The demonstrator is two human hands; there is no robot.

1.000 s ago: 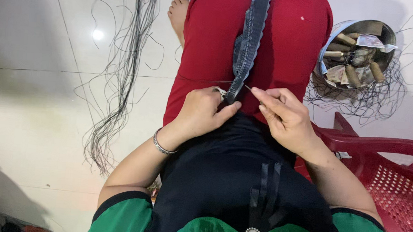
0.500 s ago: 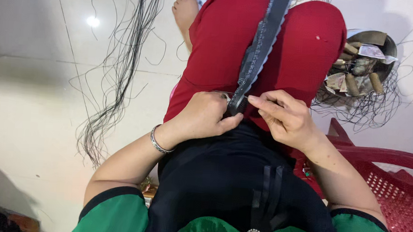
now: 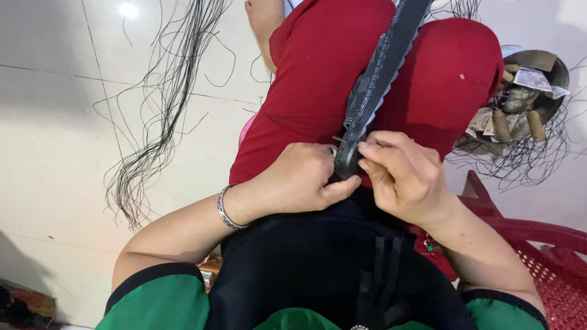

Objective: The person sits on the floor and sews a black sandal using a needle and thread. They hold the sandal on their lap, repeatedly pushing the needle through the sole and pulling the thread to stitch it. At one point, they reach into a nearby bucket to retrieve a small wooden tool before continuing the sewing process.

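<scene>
I see a dark woven strip (image 3: 379, 75) running down across my red-clothed lap (image 3: 327, 65), its near end pinched between both hands just above my black top. My left hand (image 3: 299, 179) is clenched around that end from the left, thumb pressed up against the strip. My right hand (image 3: 398, 173) grasps it from the right, fingertips bent onto the same spot, touching the left hand; I think a thin needle or pin sits there, but it is too small to be sure. A silver bangle (image 3: 226, 208) circles my left wrist. On the pale tiled floor (image 3: 38, 122) to the left lies a loose bundle of black threads (image 3: 168, 96). To the right, a metal bowl (image 3: 550, 72) holds spools and scraps, with a red plastic chair (image 3: 565, 270) near my right arm.
</scene>
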